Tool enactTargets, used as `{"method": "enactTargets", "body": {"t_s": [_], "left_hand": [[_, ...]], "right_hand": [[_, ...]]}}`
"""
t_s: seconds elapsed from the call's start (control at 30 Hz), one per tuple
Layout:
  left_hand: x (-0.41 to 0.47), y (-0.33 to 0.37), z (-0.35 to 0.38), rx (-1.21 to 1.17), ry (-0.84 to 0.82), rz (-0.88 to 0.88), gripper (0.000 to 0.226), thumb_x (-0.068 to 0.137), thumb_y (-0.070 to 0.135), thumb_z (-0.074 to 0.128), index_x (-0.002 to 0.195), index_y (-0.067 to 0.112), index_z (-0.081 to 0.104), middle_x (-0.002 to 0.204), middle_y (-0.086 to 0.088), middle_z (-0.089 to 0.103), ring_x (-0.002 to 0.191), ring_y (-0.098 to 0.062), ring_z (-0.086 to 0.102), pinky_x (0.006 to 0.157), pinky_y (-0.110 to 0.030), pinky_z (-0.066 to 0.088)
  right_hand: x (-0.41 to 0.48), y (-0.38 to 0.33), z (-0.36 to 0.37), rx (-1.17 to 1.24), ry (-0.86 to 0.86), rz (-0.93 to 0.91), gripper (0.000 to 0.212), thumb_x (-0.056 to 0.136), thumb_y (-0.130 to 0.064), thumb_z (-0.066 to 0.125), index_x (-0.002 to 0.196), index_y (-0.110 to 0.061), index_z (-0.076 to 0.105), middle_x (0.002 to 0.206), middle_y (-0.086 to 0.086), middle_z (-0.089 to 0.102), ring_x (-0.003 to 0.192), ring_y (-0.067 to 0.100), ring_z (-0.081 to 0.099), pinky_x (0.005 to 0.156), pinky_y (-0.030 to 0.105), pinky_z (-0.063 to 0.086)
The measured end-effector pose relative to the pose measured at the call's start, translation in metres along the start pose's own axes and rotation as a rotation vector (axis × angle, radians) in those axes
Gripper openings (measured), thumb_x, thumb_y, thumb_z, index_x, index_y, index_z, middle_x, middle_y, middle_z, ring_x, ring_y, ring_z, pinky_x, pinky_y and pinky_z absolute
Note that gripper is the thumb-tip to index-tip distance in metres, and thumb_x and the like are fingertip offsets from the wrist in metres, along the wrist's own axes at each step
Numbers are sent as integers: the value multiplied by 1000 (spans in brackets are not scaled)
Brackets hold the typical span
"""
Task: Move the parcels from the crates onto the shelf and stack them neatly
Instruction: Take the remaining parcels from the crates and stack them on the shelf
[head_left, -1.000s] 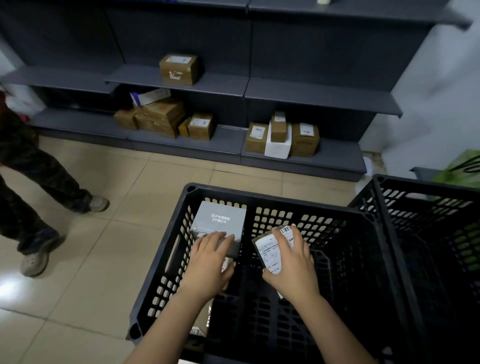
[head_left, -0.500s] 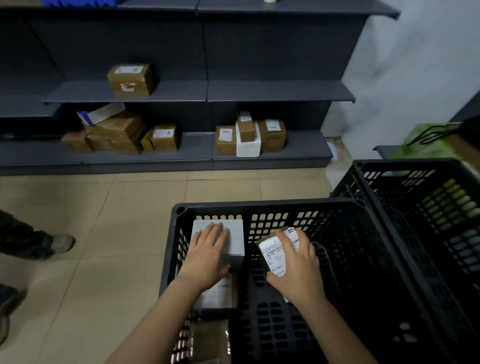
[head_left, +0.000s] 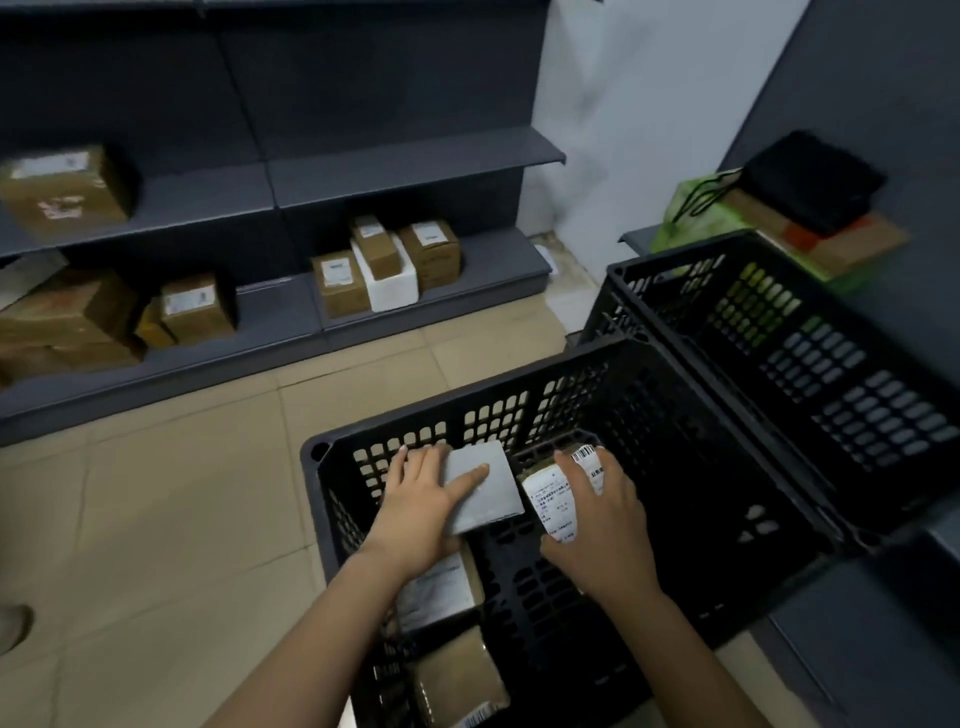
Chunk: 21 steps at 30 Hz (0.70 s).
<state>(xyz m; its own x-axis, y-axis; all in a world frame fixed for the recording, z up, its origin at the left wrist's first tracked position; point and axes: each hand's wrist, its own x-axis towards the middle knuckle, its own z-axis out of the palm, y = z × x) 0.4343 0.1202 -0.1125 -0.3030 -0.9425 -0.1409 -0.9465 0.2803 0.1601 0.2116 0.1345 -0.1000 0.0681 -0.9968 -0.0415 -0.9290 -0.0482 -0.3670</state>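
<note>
Shelf (head_left: 291, 322) far left, with open floor in front. Left hand (head_left: 415, 504) clamps grey box (head_left: 483, 488) at near crate's (head_left: 457, 402) far-left wall. Right hand (head_left: 602, 530) curls round labelled parcel (head_left: 553, 499). Two more parcels (head_left: 441, 592) lie near-left, 4 total. Second crate (head_left: 831, 374) sits just beside; 2 crates.

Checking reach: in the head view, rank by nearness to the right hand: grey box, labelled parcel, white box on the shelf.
1. Labelled parcel, gripped in the right hand.
2. Grey box, just left, in the crate.
3. White box, far ahead on the bottom shelf.
</note>
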Motion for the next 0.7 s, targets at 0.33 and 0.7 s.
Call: {"method": "enactTargets", "body": {"t_s": [0.33,0.7], "left_hand": [[-5,93,-60,-265,434,134,96,60,33,85,143,39,37,138,-11,31,126,-27,24,106,-50,26],[-31,290,-98,-382,555,597,94,59,20,85,143,30,44,138,-15,32,122,-31,29,101,-59,30]], "right_hand": [[-35,33,-85,136,484,222,107,59,-32,79,146,-39,19,143,7,26,126,27,31,100,46,38],[-201,144,-195,107,923,474,97,58,-22,81,142,-25,32,136,4,36,125,22,35,104,36,33]]}}
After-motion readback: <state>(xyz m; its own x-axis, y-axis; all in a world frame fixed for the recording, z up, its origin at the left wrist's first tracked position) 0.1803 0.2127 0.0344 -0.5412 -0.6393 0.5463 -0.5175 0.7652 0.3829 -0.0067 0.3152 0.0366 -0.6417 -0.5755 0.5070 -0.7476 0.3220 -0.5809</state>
